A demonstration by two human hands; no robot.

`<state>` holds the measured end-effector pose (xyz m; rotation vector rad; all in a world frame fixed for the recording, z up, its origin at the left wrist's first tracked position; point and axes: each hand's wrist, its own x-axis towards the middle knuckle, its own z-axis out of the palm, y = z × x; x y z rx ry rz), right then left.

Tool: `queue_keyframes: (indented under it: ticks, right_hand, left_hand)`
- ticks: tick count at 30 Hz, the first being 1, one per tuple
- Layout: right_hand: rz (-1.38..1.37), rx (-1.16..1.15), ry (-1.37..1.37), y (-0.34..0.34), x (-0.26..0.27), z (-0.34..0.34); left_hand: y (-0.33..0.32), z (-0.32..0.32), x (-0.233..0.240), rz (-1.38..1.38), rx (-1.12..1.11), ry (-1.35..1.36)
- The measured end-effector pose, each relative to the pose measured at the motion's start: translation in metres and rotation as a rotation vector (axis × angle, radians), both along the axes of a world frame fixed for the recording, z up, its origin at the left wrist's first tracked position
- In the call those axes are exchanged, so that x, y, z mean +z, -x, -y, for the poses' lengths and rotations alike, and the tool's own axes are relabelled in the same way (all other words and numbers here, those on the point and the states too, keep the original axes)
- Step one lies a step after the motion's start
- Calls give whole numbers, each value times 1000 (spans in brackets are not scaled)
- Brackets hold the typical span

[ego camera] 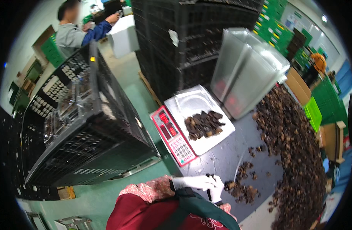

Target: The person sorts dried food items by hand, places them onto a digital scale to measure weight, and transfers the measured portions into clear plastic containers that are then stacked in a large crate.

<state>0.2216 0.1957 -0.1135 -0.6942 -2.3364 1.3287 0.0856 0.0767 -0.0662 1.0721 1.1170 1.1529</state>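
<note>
My left hand (191, 182), in a white glove, reaches across my front and meets my right hand (216, 190), gloved the same way. Their fingers overlap close to the table's near edge, so what lies between them is hidden. Ahead of them stands an electronic scale (172, 137) with a red-bordered keypad and lit digits. A small pile of dark brown fungus pieces (203, 125), perhaps mushrooms, lies on its metal pan (212, 143). Loose fungus pieces (245, 192) are scattered just right of my right hand on the grey tabletop (222, 164).
A large fungus heap (297, 152) covers the table's right side. Nested clear plastic containers (248, 74) stand behind the scale, before stacked black crates (161, 43). Left, a black crate (89, 138) holds clear packs (75, 100). A person (71, 37) stands back left; another (318, 63) back right.
</note>
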Motion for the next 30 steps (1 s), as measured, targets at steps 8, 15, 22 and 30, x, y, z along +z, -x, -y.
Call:
queue_keyframes:
  ticks: [8, 15, 22, 30]
  right_hand:
    - [-116, -197, 963, 10, 51, -10]
    - [-166, -332, 828, 12, 77, -32]
    - [18, -480, -97, 4, 73, -85]
    - [-14, -209, -562, 88, 118, -106]
  left_hand:
    - [-15, -8, -4, 25, 202, -51]
    - [12, -7, 32, 27, 461, -147]
    - [57, 32, 54, -711, 961, -322]
    - [130, 45, 61, -615, 1478, 105]
